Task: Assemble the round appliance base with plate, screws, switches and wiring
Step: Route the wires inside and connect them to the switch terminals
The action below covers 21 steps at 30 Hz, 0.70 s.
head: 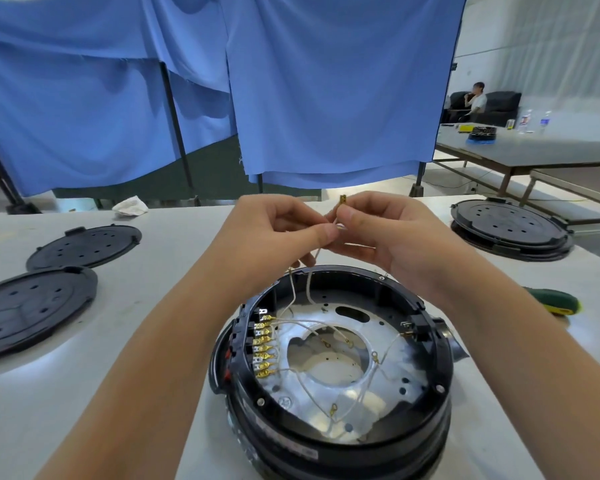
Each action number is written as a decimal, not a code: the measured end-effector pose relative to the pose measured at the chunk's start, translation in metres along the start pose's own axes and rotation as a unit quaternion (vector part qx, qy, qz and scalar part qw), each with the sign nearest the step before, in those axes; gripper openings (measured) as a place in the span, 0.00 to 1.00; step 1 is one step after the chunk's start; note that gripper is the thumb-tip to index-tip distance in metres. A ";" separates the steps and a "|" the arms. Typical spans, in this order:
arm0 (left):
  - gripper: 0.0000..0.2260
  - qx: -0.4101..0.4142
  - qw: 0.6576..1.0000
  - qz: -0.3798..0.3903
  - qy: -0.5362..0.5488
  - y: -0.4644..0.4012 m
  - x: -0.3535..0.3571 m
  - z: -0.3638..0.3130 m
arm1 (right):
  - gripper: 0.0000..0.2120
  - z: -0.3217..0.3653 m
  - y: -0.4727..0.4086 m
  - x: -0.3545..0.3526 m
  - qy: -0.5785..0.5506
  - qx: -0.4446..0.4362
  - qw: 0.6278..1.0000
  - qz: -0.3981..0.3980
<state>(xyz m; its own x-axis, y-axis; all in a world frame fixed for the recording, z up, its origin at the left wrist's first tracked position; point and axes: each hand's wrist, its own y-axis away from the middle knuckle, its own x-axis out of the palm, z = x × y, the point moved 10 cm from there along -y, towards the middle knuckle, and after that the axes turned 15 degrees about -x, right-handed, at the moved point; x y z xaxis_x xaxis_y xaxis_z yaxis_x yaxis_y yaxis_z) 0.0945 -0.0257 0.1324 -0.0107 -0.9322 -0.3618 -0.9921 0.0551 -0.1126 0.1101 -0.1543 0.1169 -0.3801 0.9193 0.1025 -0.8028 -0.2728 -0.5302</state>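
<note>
Both hands (281, 223) hiding the pinched wire (317, 252)

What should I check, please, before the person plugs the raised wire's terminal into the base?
1. Wire gripped: ok. The left hand and right hand both pinch the white wire above the base.
2. Terminal free: ok. The brass terminal sticks up clear of the right fingers.
3. Terminal orientation: cannot tell, too small.
4. Free tab on the terminal block: ok. The top tab shows bare, the rest carry brass connectors.
5. Other wires clear of the path: not ok. Loose loops lie across the metal plate.
6. Screwdriver within reach: ok, beside the right forearm.
</note>
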 end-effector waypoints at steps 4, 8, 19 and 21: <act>0.07 -0.051 0.997 -0.036 -0.051 -0.009 -0.021 0.015 | 0.04 0.010 -0.003 -0.015 0.028 -0.028 0.997 -0.070; 0.12 -0.161 0.965 -0.037 -0.204 -0.017 -0.046 0.054 | 0.04 -0.003 0.002 -0.001 0.259 -0.011 0.966 0.007; 0.17 -0.310 0.885 0.090 -0.336 -0.012 -0.033 0.118 | 0.08 -0.062 0.015 0.038 0.493 0.060 0.850 0.177; 0.18 -0.315 0.881 0.090 -0.342 -0.011 -0.034 0.118 | 0.06 -0.064 0.012 0.043 0.508 0.058 0.836 0.198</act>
<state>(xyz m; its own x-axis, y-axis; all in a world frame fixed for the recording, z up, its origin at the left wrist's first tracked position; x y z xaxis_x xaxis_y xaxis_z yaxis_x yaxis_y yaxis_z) 0.1208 0.0476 0.0364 -0.3114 -0.4828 -0.8185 -0.8563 -0.2308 0.4619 0.1131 -0.0996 0.0614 -0.0867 0.5017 -0.8607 -0.7681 -0.5838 -0.2629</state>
